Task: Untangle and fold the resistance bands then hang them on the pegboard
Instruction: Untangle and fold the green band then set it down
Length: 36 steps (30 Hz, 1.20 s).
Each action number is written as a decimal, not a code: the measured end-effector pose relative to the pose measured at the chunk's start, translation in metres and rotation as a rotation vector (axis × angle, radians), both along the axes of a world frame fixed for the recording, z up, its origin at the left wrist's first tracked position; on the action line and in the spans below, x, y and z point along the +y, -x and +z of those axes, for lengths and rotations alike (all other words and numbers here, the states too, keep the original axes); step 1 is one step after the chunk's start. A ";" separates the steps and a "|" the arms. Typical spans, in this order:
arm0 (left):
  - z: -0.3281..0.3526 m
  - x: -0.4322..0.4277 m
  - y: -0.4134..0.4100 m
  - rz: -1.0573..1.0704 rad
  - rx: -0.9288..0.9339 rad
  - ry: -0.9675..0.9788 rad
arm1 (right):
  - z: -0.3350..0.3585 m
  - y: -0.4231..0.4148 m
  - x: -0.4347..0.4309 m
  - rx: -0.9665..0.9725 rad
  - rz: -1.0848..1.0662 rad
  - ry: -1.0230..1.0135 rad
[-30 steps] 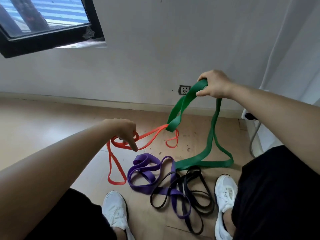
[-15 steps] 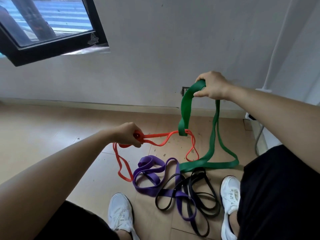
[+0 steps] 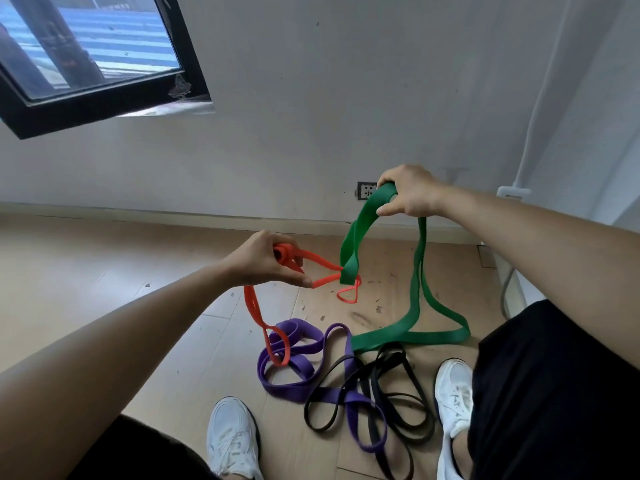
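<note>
– Orange thin flat rubber loop band (image 3: 251, 306): where is it held?
– The left hand (image 3: 263, 263) has its grip closed round a bunched fold of it, with the thumb stretched along one strand. One end droops to the floor across the purple flat rubber band (image 3: 294, 388). Whether it threads through, I cannot tell.
– And further right?
– Orange strands pass through the low hanging fold of the wide green rubber loop band (image 3: 415, 292). The right hand (image 3: 412, 194) has its grip closed round green's top, held high. Green's bottom lies on the wooden floor (image 3: 104, 289) and meets purple, which is tangled with the thin black rubber bands (image 3: 398, 407).
– How will they handle?
– Light, limp and stretchy. Rubber probably drags on rubber, so pulling would tighten the crossing. I judge it better to slacken both, take orange just beside green's fold, and feed it back through.
</note>
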<state>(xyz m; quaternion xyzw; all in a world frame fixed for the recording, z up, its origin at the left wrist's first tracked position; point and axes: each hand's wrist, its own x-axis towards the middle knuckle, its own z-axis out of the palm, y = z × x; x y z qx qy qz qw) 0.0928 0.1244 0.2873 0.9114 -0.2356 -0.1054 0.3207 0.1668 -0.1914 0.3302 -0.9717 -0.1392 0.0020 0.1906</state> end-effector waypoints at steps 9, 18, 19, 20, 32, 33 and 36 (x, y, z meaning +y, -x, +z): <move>0.065 -0.011 -0.001 0.146 -0.099 0.505 | -0.015 0.000 0.009 0.127 0.062 0.154; 0.115 0.017 0.008 0.303 -0.268 0.804 | -0.039 0.004 0.033 0.314 0.188 0.292; 0.118 0.021 0.010 0.320 -0.289 0.813 | -0.040 0.004 0.033 0.322 0.187 0.320; 0.119 0.024 0.011 0.340 -0.312 0.816 | -0.041 0.004 0.033 0.326 0.180 0.344; 0.040 0.011 0.009 0.155 0.152 0.022 | -0.026 -0.010 0.022 0.213 0.132 0.248; 0.039 0.010 0.006 0.135 0.175 -0.018 | -0.026 -0.010 0.019 0.200 0.130 0.235; 0.037 0.008 0.000 0.160 0.147 -0.059 | -0.022 -0.010 0.015 0.166 0.143 0.142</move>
